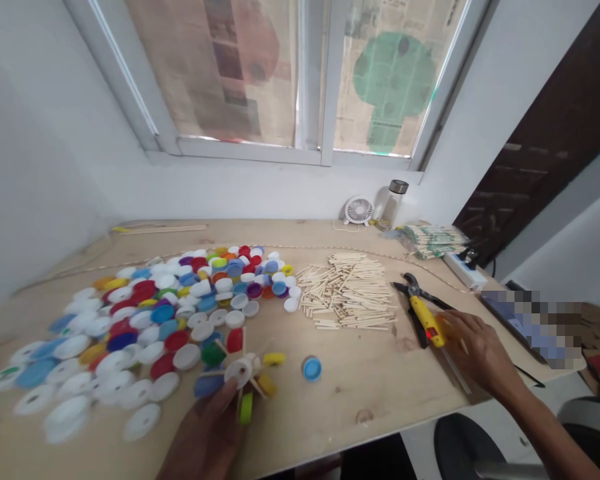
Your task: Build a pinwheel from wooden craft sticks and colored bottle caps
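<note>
My left hand (pixel 205 433) is closed on a small wheel made of bottle caps (pixel 243 373): a white cap in the middle with sticks that carry red, yellow, green and blue caps. It hovers near the table's front edge. My right hand (pixel 480 350) rests at the right side of the table, fingers curled over a thin stick beside the yellow-handled pliers (pixel 423 313). A single blue cap (pixel 311 367) lies between the hands.
Several coloured bottle caps (pixel 145 320) cover the left half of the wooden table (pixel 360 393). A pile of wooden sticks (pixel 350 293) lies in the middle. A small fan (pixel 359 210), a jar (pixel 394 203), a bundle (pixel 433 240) and a power strip (pixel 463 270) stand at the back right.
</note>
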The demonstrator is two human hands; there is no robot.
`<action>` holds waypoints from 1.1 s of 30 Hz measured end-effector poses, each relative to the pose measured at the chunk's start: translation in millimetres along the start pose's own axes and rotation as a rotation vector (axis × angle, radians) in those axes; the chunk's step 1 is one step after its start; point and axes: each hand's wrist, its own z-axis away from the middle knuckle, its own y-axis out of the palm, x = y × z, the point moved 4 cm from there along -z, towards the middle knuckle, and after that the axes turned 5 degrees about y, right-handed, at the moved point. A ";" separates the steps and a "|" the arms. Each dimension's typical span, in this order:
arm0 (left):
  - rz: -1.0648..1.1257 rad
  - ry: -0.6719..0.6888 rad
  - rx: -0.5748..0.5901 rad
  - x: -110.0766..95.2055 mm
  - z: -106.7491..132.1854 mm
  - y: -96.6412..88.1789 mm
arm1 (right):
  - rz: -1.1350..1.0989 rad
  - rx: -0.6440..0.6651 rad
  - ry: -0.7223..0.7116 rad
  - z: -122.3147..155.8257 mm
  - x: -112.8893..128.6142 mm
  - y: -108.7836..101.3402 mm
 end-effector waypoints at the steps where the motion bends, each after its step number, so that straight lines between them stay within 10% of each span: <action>1: -0.025 0.011 -0.013 -0.6 1.7 1.3 | 0.032 0.024 -0.009 1.3 -5.2 4.5; 8: -0.018 0.066 0.041 -0.7 14.1 11.3 | 0.020 0.124 -0.091 -3.8 -24.2 33.8; 14: -0.135 0.155 -0.003 -1.6 19.1 7.8 | -0.127 0.071 0.056 -0.8 -2.3 8.6; 19: -0.425 0.292 -0.062 -4.1 24.4 9.0 | -0.459 0.128 0.281 6.5 52.7 -9.8; 27: -0.546 0.384 -0.117 -4.4 32.8 8.2 | -0.827 0.086 0.016 6.7 178.7 -30.4; 33: -0.487 0.543 -0.206 2.6 37.4 5.3 | -0.832 0.050 -0.206 6.6 220.6 -31.8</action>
